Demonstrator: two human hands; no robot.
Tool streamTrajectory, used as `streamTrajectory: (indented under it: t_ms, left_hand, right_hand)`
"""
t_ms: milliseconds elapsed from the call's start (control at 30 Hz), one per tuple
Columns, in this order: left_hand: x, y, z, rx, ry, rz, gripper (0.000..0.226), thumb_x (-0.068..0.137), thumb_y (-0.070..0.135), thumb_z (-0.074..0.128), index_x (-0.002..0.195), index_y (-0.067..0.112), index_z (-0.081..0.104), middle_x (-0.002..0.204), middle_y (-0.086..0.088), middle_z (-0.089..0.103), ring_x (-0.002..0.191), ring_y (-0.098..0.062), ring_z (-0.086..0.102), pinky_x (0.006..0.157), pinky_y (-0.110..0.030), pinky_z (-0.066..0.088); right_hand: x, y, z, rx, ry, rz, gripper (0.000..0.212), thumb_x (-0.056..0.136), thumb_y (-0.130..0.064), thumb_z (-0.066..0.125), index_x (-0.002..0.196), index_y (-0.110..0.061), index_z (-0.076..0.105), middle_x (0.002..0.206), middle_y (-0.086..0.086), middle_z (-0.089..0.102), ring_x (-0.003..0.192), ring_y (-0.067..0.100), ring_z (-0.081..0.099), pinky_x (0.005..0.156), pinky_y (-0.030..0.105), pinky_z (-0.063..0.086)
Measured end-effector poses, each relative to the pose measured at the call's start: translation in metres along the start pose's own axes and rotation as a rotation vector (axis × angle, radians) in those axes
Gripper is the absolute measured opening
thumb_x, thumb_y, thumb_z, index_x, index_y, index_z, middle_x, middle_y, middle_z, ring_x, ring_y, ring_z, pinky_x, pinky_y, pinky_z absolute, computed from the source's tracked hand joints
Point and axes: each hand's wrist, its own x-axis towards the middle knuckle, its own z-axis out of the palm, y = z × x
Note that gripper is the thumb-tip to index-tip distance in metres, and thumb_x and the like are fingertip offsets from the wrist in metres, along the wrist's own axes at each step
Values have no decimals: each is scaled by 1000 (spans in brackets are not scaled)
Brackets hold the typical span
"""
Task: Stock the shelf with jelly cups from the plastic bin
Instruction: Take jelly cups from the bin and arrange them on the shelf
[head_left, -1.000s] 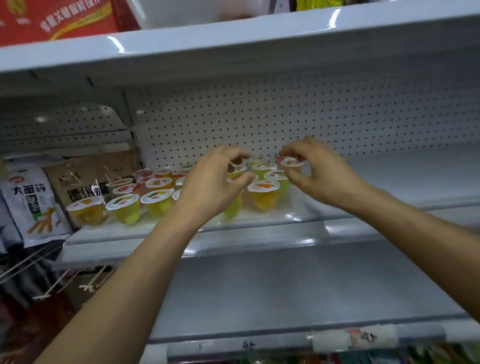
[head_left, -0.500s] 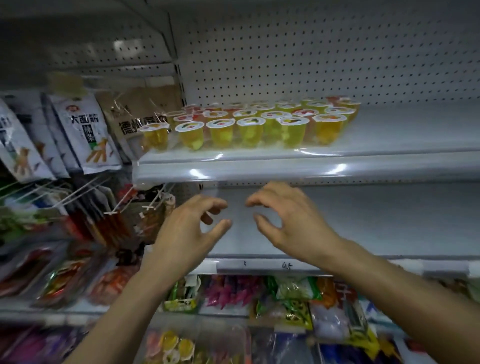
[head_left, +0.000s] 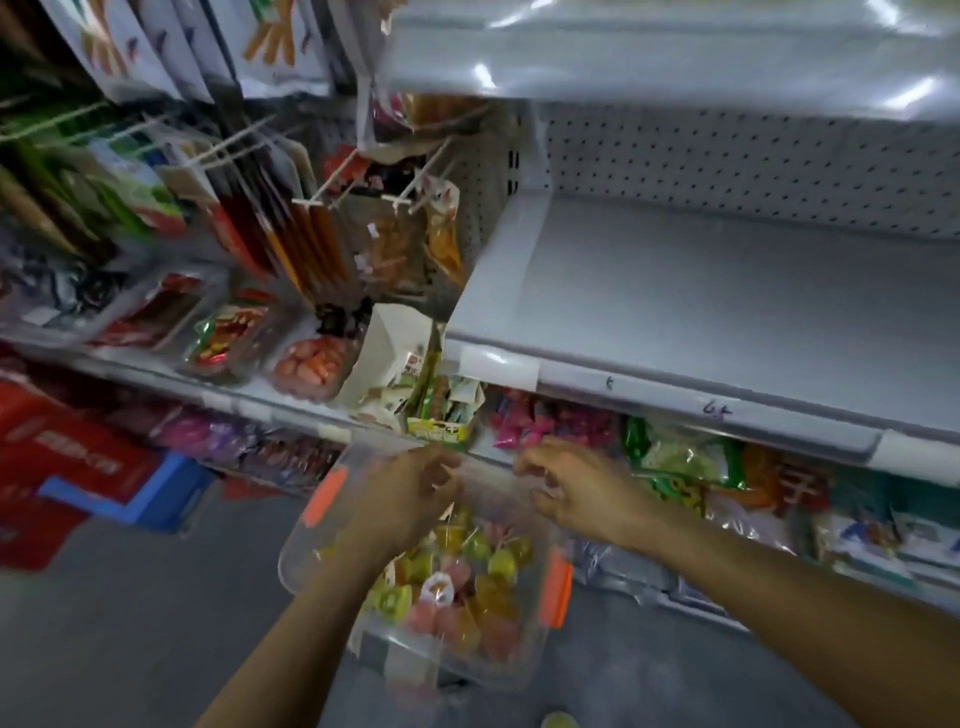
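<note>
A clear plastic bin (head_left: 304, 545) with orange latches stands on the floor below me, holding several jelly cups (head_left: 467, 587) in yellow, green, orange and pink. My left hand (head_left: 410, 493) hovers over the bin's far left part with loosely curled fingers and holds nothing. My right hand (head_left: 576, 488) hangs over the bin's far right rim, fingers spread and bent, empty too. The grey shelf (head_left: 727, 291) at upper right is bare in this view. The shelf with the placed cups is out of view.
Hanging snack packets (head_left: 291, 244) on pegs fill the left. Trays of packaged food (head_left: 311, 364) sit on the left shelf. Bagged sweets (head_left: 685, 457) lie under the grey shelf. Red cartons (head_left: 67, 462) stand on the floor at left. One green cup (head_left: 558, 719) lies on the floor.
My view has dropped from the stocked shelf to the bin on the floor. Both hands have come down empty from the shelf to just above the bin.
</note>
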Motion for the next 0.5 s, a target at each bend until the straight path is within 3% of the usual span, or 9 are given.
streamTrajectory:
  t_ms: [133, 233, 300, 400, 500]
  left_hand:
    - [7, -78, 62, -11, -164, -179, 22, 77, 50, 62, 83, 29, 67, 79, 5, 67, 78, -13, 62, 74, -28, 49]
    - [17, -124, 110, 73, -295, -279, 40, 73, 59, 57, 99, 31, 68, 101, 6, 69, 105, -17, 63, 87, -27, 47]
    - [21, -147, 141, 136, -357, -327, 37, 85, 47, 64, 112, 22, 68, 119, 1, 65, 117, -18, 58, 94, -28, 45]
    - [31, -163, 174, 194, -365, -359, 36, 90, 32, 61, 125, 22, 60, 131, -4, 59, 121, -24, 55, 97, -30, 45]
    - [49, -174, 197, 298, -341, -356, 38, 92, 29, 57, 130, 23, 54, 132, -4, 56, 122, -25, 53, 96, -34, 45]
  right_hand:
    - [13, 29, 82, -6, -298, 52, 26, 90, -26, 58, 115, -19, 58, 112, 1, 55, 109, 22, 55, 84, 29, 45]
    - [23, 45, 134, 2, -450, 82, 35, 91, -25, 58, 124, -14, 56, 129, 5, 54, 117, 23, 52, 86, 25, 42]
    - [34, 51, 160, 4, -517, 71, 34, 93, -23, 55, 125, -10, 56, 132, 10, 53, 120, 25, 51, 91, 28, 43]
    - [51, 62, 202, -55, -563, 48, 36, 92, -15, 51, 128, -14, 54, 132, 13, 51, 124, 31, 49, 94, 35, 46]
    - [64, 75, 244, -146, -598, 45, 37, 93, -18, 48, 130, -18, 53, 138, 15, 43, 125, 36, 47, 95, 39, 47]
